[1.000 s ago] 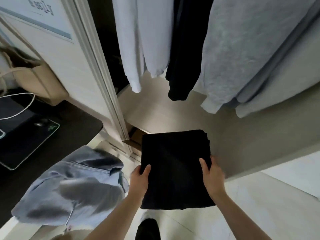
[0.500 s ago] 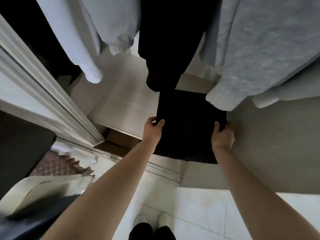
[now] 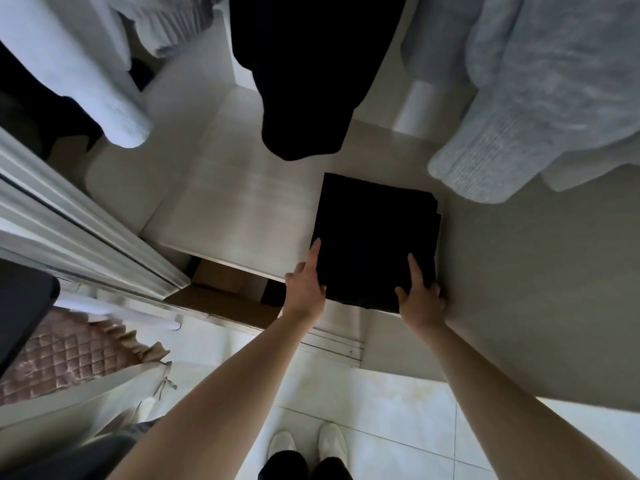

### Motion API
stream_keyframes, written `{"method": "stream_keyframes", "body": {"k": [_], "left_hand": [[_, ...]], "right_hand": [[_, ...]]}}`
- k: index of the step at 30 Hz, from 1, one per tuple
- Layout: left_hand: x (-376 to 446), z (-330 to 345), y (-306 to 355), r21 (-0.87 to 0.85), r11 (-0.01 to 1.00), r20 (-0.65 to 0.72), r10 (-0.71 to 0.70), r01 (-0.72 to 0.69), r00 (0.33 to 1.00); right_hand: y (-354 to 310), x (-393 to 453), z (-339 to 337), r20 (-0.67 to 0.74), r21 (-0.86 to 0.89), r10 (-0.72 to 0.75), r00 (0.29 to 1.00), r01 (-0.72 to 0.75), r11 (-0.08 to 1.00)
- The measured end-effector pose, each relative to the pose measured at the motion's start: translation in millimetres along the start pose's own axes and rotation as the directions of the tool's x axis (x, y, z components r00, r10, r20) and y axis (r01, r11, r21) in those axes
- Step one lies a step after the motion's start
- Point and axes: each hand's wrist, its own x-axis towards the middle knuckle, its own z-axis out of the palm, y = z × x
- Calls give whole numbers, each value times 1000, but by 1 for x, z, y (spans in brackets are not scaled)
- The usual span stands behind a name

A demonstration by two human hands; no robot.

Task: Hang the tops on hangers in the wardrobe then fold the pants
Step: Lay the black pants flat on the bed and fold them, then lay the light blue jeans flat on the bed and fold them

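A folded black pair of pants lies flat on the pale wardrobe shelf, its near edge at the shelf's front lip. My left hand holds its near left corner, index finger stretched along the side. At the near right corner my right hand grips it with the index finger on top. Above hang a white top, a black top and a grey knit top.
The sliding door frame runs along the left. An open cardboard box sits under the shelf. A pink quilted cloth and a dark desk edge are at lower left. My white slippers stand on floor tiles.
Both hands carried the folded black pants forward from in front of the wardrobe onto the shelf under the hanging tops. The view has tilted down; the jeans on the desk have left view.
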Motion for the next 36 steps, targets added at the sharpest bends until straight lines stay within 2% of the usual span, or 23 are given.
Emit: {"method": "stream_keyframes", "body": {"k": [4, 10, 15, 18, 21, 24, 27, 32, 36], "left_hand": [[16, 5, 7, 71, 995, 58, 62, -67, 996], [12, 0, 6, 127, 992, 197, -25, 0, 980], [-26, -25, 12, 32, 996, 209, -87, 83, 974], [-66, -49, 22, -57, 986, 150, -149, 159, 977], [-121, -70, 30, -128, 972, 53, -192, 198, 980], [-182, -92, 38, -152, 963, -113, -242, 224, 964], [-245, -113, 48, -264, 926, -297, -343, 269, 891], [-338, -147, 55, -379, 883, -551, -456, 278, 699], [-400, -168, 54, -418, 864, -669, -501, 279, 549]], "right_hand": [[4, 6, 2, -46, 16, 78, 996, -78, 997], [3, -2, -7, -25, 44, 61, 998, -60, 997], [-7, -41, -25, -25, 54, -66, 998, 67, 996], [-14, -76, -39, 15, 24, -219, 976, 219, 975], [-24, -116, -49, 109, 25, -367, 924, 366, 930], [-44, -156, -57, 161, 79, -513, 843, 507, 859], [-72, -198, -60, 212, 104, -683, 699, 679, 727], [-131, -279, -62, 288, 298, -863, 415, 818, 492], [-173, -333, -64, 270, 367, -946, 180, 889, 274]]}}
